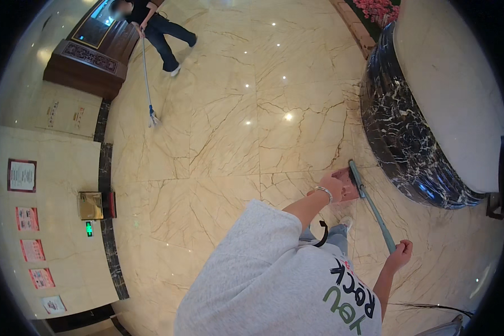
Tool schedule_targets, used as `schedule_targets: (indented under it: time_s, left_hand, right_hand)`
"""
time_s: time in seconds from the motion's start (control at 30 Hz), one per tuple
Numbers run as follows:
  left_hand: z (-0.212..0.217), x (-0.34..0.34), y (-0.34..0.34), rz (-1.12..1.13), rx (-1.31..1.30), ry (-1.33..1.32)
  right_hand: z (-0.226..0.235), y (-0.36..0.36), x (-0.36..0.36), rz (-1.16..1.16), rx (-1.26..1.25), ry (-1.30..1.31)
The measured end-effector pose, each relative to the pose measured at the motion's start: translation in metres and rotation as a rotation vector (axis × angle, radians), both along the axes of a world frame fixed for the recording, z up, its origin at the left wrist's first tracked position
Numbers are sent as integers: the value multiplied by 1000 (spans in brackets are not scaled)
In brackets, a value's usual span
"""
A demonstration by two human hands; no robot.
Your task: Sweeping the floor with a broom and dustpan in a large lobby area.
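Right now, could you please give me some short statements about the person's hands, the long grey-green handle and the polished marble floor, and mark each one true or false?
1. The right hand grips the near end of the long grey-green handle. True.
2. The left hand wears a pale bracelet at the wrist. True.
3. The handle's far end lies by the dark wooden counter. False: it reaches the floor beside the round black marble column base.
4. The beige marble floor is covered with carpet. False: it is bare and reflects ceiling lights.
5. Another person holds a long-handled mop. True.
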State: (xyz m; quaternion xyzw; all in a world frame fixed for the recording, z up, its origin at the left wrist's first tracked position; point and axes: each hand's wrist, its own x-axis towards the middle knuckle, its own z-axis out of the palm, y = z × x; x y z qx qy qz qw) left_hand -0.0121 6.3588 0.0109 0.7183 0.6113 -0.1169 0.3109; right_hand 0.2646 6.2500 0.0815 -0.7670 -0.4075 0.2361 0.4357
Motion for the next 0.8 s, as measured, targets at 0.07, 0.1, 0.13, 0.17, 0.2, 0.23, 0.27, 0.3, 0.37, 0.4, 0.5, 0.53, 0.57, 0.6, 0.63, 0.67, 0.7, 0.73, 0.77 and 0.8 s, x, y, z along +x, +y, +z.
schedule_targets:
  time_s: [0.07, 0.1, 0.13, 0.17, 0.2, 0.23, 0.27, 0.3, 0.37, 0.4, 0.5, 0.53, 0.57, 0.6, 0.63, 0.67, 0.7, 0.73, 0.77, 0.8]
  left_hand:
    - [-1, 5, 1, -41, -6, -14]
    - [-4, 8, 1, -18, -50, -19]
    - [-8, 9, 0, 14, -97, -17]
    - [-16, 8, -4, 23, -99, -17]
    - [-27, 7, -9, 25, 13, -21]
    - [-27, 6, -12, 23, 124, -24]
    - [-27, 5, -11, 27, 122, -24]
    - [-27, 5, -9, 20, 35, -19]
    - [-23, 4, -6, 13, -56, -14]
    - [-21, 4, -6, 19, -40, -13]
    - [-15, 2, -3, 23, -34, -12]
    - [-11, 2, 0, 16, -39, -12]
    - [-6, 3, 2, 9, -44, -15]
    - [-2, 2, 3, -2, -28, -38]
    - [3, 1, 5, -19, -14, -63]
    - [5, 1, 6, -38, -18, -68]
    - [6, 1, 8, -18, 5, -45]
    - [9, 1, 7, -8, 25, -23]
    - [14, 3, 9, -15, 39, -43]
    - [20, 4, 10, -24, 53, -66]
  right_hand:
    - [6, -4, -4, -14, -21, -40]
    - [8, -6, -6, -14, -20, -48]
    - [8, -6, -8, -10, -10, -31]
    - [9, -6, -9, -7, -1, -14]
    - [8, -6, -9, 0, -2, -14]
    - [7, -7, -10, -2, -4, -9]
    - [6, -7, -10, -5, -5, -5]
    - [7, -7, -11, -2, -7, -6]
    - [10, -6, -15, -6, -20, -28]
    - [11, -5, -16, -5, -24, -28]
    - [12, -5, -18, -1, -23, -11]
    - [9, -5, -16, -4, -6, -10]
    - [7, -5, -15, -10, 12, -10]
    - [5, -6, -13, -19, 8, -13]
    - [4, -7, -11, -17, 2, -1]
    - [4, -8, -10, -19, -2, 10]
    - [4, -7, -11, -41, -7, 3]
    - [6, -7, -13, -33, -23, -7]
    - [8, -6, -12, -39, -41, -25]
    - [7, -6, -13, -29, -9, -30]
